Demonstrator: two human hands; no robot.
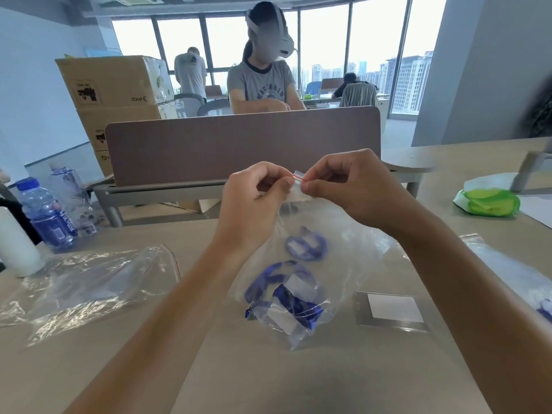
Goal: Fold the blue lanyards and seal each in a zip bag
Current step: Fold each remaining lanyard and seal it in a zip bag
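Table [268,383]: a beige surface on which all the bags and bottles are set.
Cardboard boxes [116,85]: three are counted, stacked behind the left end of the divider; their contents cannot be seen.
Empty bag [89,282]: one large clear bag is laid flat at the left.
Zip bag [313,264]: one is held up at its top, its lower end resting on the table; the blue lanyards [286,297] are seen inside, but their number cannot be told.
Water bottles [44,213]: two are stood at the far left.
Left hand [254,198] and right hand [349,189]: both are brought close together, each pinched on the red-lined zip strip [299,175].
Metal plate [391,312]: one is laid right of the zip bag.
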